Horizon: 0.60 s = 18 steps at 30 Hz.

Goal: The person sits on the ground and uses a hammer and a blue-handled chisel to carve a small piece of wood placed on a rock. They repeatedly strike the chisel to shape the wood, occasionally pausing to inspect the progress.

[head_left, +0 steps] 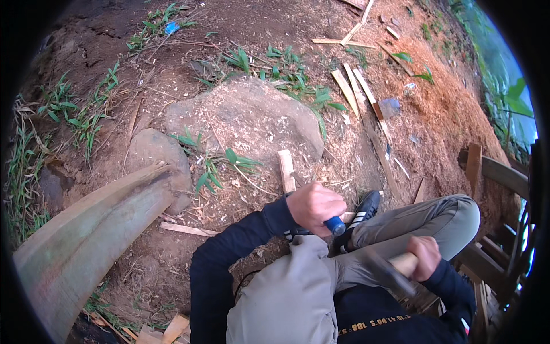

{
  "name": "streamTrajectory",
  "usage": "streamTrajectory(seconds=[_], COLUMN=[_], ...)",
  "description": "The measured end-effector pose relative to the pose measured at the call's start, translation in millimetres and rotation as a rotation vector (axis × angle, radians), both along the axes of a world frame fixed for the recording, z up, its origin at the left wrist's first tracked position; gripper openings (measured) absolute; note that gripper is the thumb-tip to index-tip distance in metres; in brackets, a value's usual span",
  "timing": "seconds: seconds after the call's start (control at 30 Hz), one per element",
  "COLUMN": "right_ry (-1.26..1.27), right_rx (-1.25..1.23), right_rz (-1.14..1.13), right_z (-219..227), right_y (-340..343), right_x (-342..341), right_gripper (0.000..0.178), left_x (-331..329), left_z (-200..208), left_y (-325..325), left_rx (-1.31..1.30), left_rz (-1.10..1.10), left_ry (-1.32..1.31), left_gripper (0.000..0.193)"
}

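Observation:
My left hand (pixel 314 207) is closed round a chisel, whose blue handle end (pixel 335 225) sticks out toward my lap; its blade is mostly hidden. Just beyond those fingers a short pale strip of wood (pixel 286 171) stands out over the dirt. My right hand (pixel 425 258), lower and to the right, grips a hammer by its thick light wooden handle (pixel 404 264). The dark hammer head (pixel 389 273), smeared by motion, hangs over my lap, apart from the chisel's end.
A large curved plank (pixel 94 241) rises at the left, near a rounded stone (pixel 157 152). One broad flat rock (pixel 246 117) lies ahead. Wood strips (pixel 346 92) and a sawdust heap (pixel 429 97) cover the right-hand ground. Stacked timber (pixel 492 264) stands at far right.

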State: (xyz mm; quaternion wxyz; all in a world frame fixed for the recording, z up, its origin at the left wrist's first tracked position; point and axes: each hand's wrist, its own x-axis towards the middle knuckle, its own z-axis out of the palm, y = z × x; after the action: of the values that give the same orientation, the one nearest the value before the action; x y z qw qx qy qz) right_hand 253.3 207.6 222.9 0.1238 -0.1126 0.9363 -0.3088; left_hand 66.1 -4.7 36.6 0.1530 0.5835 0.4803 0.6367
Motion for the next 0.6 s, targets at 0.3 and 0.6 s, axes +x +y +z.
streamTrajectory(seconds=[0.3, 0.6], right_ry=[0.114, 0.322], right_rx=[-0.345, -0.665], right_rz=[-0.162, -0.112], right_z=[-15.2, -21.6], right_y=[23.4, -7.3], right_x=[47.8, 16.3], right_gripper=[0.034, 0.033], left_x=[1.9, 7.8], left_z=[4.6, -0.6], left_y=[1.2, -1.8], left_rx=[0.01, 0.012], left_rz=[0.052, 0.066], left_ry=[-0.029, 0.006], left_gripper=[0.02, 0.019])
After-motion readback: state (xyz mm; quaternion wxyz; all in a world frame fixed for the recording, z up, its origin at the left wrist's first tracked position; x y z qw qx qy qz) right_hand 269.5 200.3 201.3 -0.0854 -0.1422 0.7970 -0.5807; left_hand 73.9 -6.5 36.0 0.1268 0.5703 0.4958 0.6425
